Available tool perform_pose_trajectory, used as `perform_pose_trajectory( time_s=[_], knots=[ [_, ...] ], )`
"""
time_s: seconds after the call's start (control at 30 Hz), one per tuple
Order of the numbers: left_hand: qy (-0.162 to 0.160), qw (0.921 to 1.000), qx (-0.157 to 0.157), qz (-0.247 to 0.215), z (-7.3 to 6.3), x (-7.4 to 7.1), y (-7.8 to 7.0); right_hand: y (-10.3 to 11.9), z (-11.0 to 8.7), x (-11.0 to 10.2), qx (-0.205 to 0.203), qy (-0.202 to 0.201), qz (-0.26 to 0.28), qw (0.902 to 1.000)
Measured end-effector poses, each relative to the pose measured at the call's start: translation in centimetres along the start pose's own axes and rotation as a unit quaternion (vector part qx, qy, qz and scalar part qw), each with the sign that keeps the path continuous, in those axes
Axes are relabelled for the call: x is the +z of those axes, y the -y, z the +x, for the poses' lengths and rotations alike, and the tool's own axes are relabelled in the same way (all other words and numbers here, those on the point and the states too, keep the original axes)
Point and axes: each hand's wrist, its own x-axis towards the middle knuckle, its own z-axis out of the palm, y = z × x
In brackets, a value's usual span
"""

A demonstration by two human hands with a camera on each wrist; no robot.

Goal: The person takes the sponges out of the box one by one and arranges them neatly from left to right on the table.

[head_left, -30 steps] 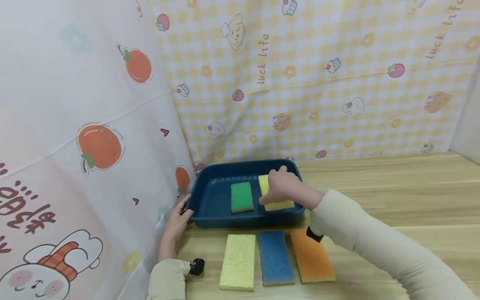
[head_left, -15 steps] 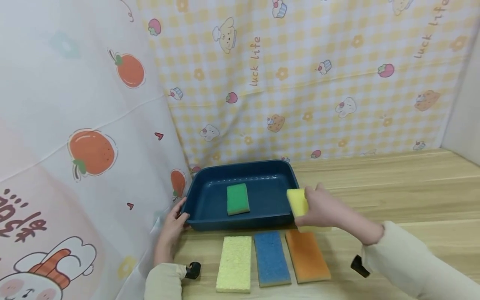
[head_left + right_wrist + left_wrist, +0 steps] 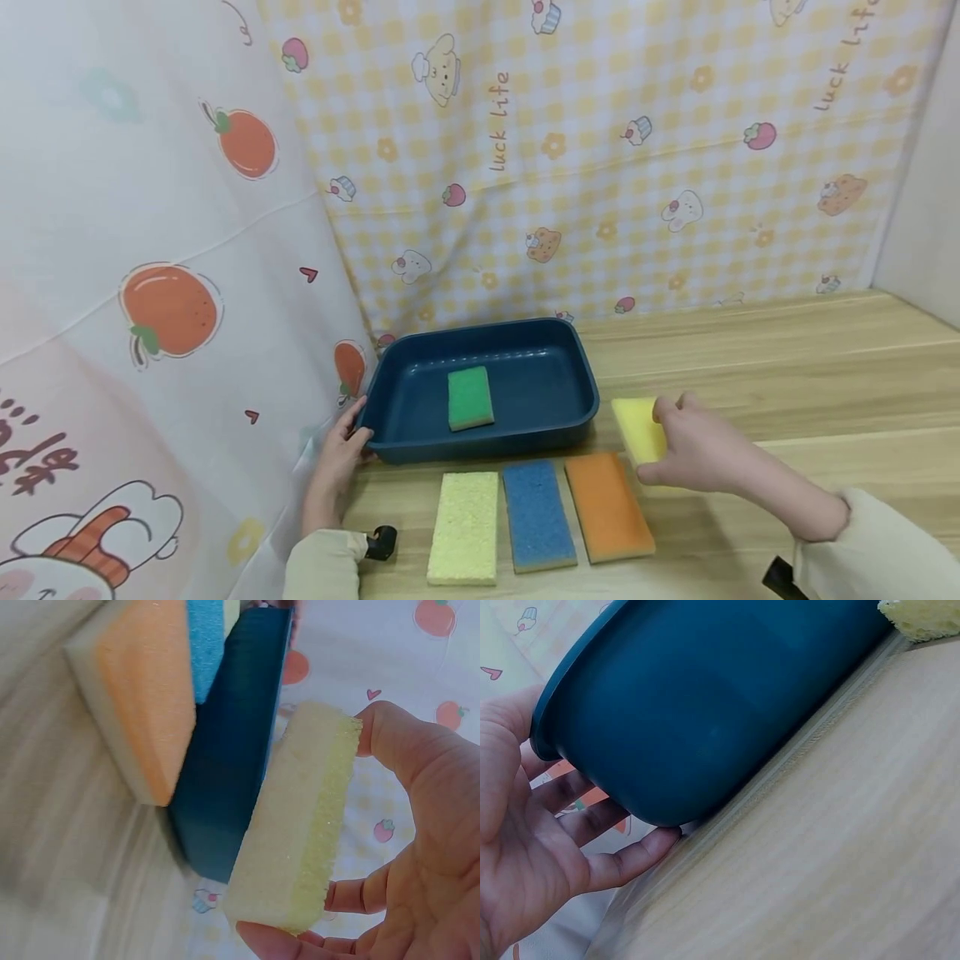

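Observation:
My right hand [image 3: 697,446] grips a yellow sponge [image 3: 636,425] by its edges between thumb and fingers, to the right of a dark blue tray [image 3: 585,417]. The right wrist view shows that sponge [image 3: 289,832] has a pale layer and a yellow layer. At the tray's near left corner, my left hand [image 3: 339,454] rests with its fingers against the outer wall. Spread fingertips touch the tray's wall [image 3: 697,712] in the left wrist view. Inside the tray lies a green sponge [image 3: 470,398].
In front of the tray, a pale yellow sponge [image 3: 463,529], a blue sponge [image 3: 538,517] and an orange sponge [image 3: 610,508] lie in a row on the wooden table [image 3: 787,375]. A patterned cloth [image 3: 600,192] hangs behind; another [image 3: 225,208] hangs at the left.
My right hand has lifted the yellow sponge out of the tray and carried it right, past the tray's edge. My left hand stays at the tray's corner.

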Motion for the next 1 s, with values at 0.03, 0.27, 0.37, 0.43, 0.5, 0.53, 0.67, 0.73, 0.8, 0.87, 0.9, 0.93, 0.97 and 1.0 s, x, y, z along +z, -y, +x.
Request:
perform_pose_trajectory(
  time_s=[0.03, 0.27, 0.37, 0.43, 0.5, 0.53, 0.67, 0.73, 0.8, 0.87, 0.9, 0.93, 0.97, 1.0],
  knots=[
    [0.000, 1.0000, 0.001, 0.001, 0.0, -0.1, 0.0, -0.2, -0.1, 0.2, 0.001, -0.003, -0.003, 1.0000],
    [0.004, 1.0000, 0.001, 0.007, -0.1, -0.1, -0.1, -1.6, -0.6, 2.0, 0.021, 0.015, 0.030, 0.9992],
    [0.002, 1.0000, -0.001, 0.008, -0.1, -0.1, -0.1, -2.1, -0.8, 2.8, 0.025, 0.027, 0.038, 0.9986],
    [0.002, 1.0000, 0.000, 0.009, -0.1, 0.0, -0.2, -2.3, -0.9, 3.2, 0.024, 0.029, 0.040, 0.9985],
    [0.003, 0.9999, 0.001, 0.009, -0.1, 0.0, -0.2, -2.5, -1.1, 3.5, 0.025, 0.028, 0.045, 0.9983],
    [0.004, 0.9999, 0.002, 0.010, -0.1, 0.0, -0.2, -2.5, -1.2, 3.6, 0.026, 0.027, 0.048, 0.9982],
    [0.005, 0.9999, 0.003, 0.009, -0.2, 0.0, -0.2, -2.7, -1.3, 3.9, 0.035, 0.028, 0.058, 0.9973],
    [0.005, 1.0000, 0.002, 0.008, -0.2, 0.0, -0.2, -2.7, -1.4, 4.1, 0.038, 0.029, 0.058, 0.9971],
    [0.004, 1.0000, 0.002, 0.008, -0.2, 0.0, -0.2, -2.8, -1.5, 4.2, 0.039, 0.031, 0.058, 0.9971],
    [0.003, 1.0000, 0.002, 0.008, -0.1, 0.0, -0.1, -2.9, -1.6, 4.4, 0.038, 0.030, 0.057, 0.9972],
    [0.002, 1.0000, 0.002, 0.007, -0.1, 0.0, -0.1, -2.9, -1.6, 4.5, 0.037, 0.029, 0.056, 0.9974],
    [0.002, 1.0000, 0.002, 0.007, 0.0, 0.0, -0.1, -3.0, -1.6, 4.5, 0.036, 0.029, 0.054, 0.9975],
    [0.001, 1.0000, 0.002, 0.006, 0.0, 0.0, 0.0, -3.0, -1.7, 4.6, 0.034, 0.028, 0.054, 0.9976],
    [0.001, 1.0000, 0.004, 0.006, 0.1, 0.0, 0.0, -3.0, -1.7, 4.6, 0.032, 0.026, 0.052, 0.9978]
  ],
)
